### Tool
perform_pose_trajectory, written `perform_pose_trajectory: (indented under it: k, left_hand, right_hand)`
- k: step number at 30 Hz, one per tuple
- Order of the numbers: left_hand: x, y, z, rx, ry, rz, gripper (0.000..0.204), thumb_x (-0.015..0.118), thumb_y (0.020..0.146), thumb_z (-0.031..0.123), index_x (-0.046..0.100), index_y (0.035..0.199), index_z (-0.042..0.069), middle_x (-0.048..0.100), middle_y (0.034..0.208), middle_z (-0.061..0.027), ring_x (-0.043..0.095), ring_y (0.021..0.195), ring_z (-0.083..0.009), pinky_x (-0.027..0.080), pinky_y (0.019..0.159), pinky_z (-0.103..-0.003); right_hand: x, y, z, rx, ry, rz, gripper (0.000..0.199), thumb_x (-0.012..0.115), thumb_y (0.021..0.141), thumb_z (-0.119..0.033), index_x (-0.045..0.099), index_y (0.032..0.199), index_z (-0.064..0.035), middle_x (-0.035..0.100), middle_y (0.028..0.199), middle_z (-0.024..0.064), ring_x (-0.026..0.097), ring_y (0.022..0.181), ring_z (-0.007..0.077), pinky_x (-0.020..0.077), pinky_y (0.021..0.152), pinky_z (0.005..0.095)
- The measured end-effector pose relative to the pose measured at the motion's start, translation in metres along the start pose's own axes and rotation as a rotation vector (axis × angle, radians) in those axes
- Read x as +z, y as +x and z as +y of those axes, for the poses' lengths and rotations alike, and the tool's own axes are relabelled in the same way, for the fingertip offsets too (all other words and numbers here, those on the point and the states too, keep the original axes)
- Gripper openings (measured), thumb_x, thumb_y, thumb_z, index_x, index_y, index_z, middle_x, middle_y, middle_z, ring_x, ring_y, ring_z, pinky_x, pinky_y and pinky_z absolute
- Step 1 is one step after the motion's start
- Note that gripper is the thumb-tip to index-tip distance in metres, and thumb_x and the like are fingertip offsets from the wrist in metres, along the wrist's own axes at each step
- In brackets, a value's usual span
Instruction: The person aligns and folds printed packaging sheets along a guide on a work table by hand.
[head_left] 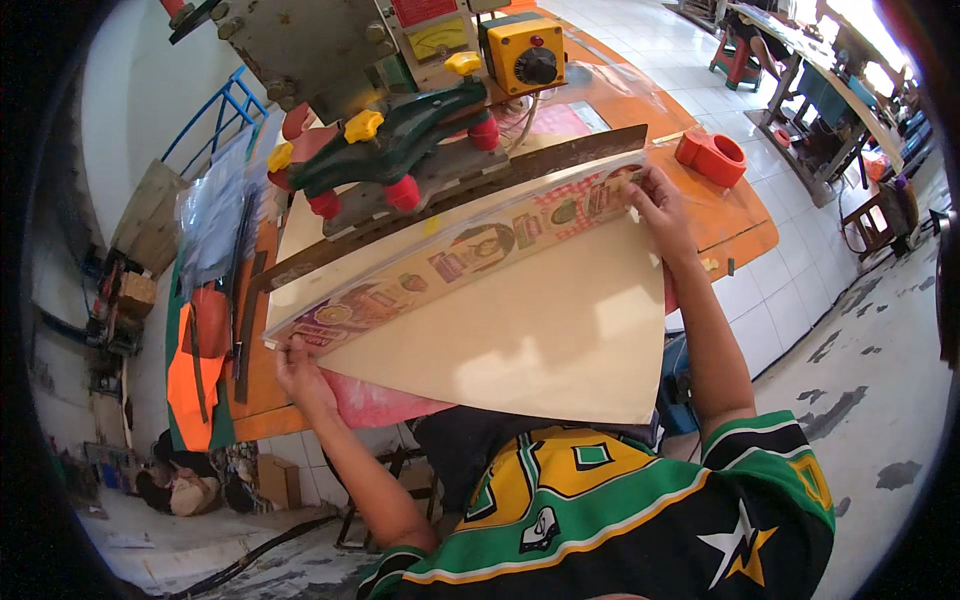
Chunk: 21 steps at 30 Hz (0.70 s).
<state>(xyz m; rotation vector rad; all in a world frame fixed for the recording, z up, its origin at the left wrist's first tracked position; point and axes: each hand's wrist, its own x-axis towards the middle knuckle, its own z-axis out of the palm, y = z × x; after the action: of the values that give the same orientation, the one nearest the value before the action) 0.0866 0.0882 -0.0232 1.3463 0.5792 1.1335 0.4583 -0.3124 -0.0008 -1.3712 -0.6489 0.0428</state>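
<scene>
My left hand (298, 368) grips the left end of a long printed strip (450, 258) with colourful pictures, which lies across the top of a large cream sheet (520, 335). My right hand (655, 205) holds the strip's right end against the same sheet. Both lie under the long metal bar (560, 160) of a press machine (400, 140) with a green arm and red and yellow knobs. The sheet hangs over the table's near edge toward my lap.
An orange table (735, 230) carries an orange tape roll (712, 157) at the right. A yellow control box (525, 50) sits on the machine. Plastic bags and orange scraps (200, 300) pile at the left. Workbenches and a stool (800, 70) stand far right on the tiled floor.
</scene>
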Motion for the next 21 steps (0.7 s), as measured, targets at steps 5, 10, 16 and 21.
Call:
perform_pose_trajectory:
  k: [5, 10, 16, 21]
  left_hand:
    - [-0.009, -0.005, -0.007, 0.101, -0.088, -0.061, 0.044, 0.066, 0.090, 0.041, 0.054, 0.106, 0.001, 0.058, 0.103, -0.0062, 0.056, 0.099, -0.0151, 0.045, 0.088, -0.031]
    - [-0.012, -0.005, -0.013, 0.125, -0.070, -0.150, 0.070, 0.063, 0.082, 0.063, 0.053, 0.110, -0.001, 0.058, 0.102, -0.0063, 0.054, 0.100, -0.0155, 0.043, 0.090, -0.031]
    - [-0.014, -0.013, -0.010, 0.000, 0.253, 0.030, 0.082, 0.047, 0.086, 0.072, 0.052, 0.118, -0.004, 0.059, 0.106, -0.0096, 0.054, 0.105, -0.0187, 0.042, 0.094, -0.034]
    - [-0.029, -0.006, -0.029, 0.114, 0.328, 0.071, 0.073, 0.030, 0.098, 0.062, 0.055, 0.116, -0.004, 0.063, 0.110, -0.0132, 0.059, 0.102, -0.0227, 0.045, 0.088, -0.034]
  right_hand:
    - [-0.010, -0.003, 0.001, -0.043, -0.080, 0.000, 0.019, 0.052, 0.080, -0.003, 0.059, 0.097, -0.0008, 0.060, 0.090, 0.0010, 0.052, 0.079, 0.0074, 0.0421, 0.070, 0.0249]
    - [-0.023, 0.001, 0.026, -0.087, -0.293, -0.065, 0.030, 0.048, 0.076, 0.000, 0.060, 0.103, 0.0010, 0.062, 0.091, 0.0067, 0.057, 0.085, 0.0146, 0.0464, 0.077, 0.0311]
    - [-0.012, -0.003, 0.017, -0.042, -0.393, -0.008, 0.030, 0.044, 0.079, 0.003, 0.057, 0.106, 0.0042, 0.060, 0.094, 0.0070, 0.055, 0.087, 0.0131, 0.0446, 0.080, 0.0270]
    - [-0.011, -0.004, 0.002, -0.045, -0.463, -0.065, 0.029, 0.046, 0.078, 0.004, 0.060, 0.103, 0.0027, 0.063, 0.091, 0.0069, 0.057, 0.085, 0.0134, 0.0454, 0.075, 0.0286]
